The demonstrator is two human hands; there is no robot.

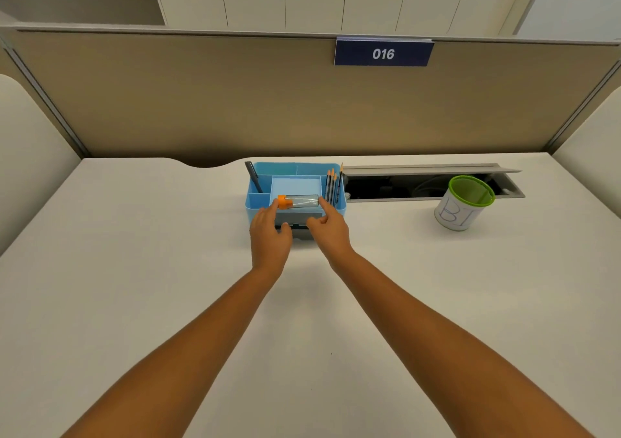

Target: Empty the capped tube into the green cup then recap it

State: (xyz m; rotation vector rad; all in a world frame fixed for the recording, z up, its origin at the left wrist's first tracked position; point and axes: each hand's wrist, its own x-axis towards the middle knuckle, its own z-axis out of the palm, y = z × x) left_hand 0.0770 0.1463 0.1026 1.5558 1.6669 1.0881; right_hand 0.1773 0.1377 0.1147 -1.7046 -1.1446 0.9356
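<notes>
A clear tube (302, 201) with an orange cap (284, 201) lies on its side across the front of a blue desk organiser (339, 202). My left hand (270, 232) has its index fingertip on the orange cap end. My right hand (327, 226) has its index fingertip at the tube's other end. Both hands have their fingers spread, and neither is closed around the tube. The green-rimmed white cup (463, 202) stands tilted at the right of the desk, well apart from both hands.
The organiser holds several pencils (333, 185) at its right side and a dark pen (253, 177) at its left. An open cable tray (403, 185) runs behind the cup. A beige partition (302, 101) closes off the back of the white desk (134, 269).
</notes>
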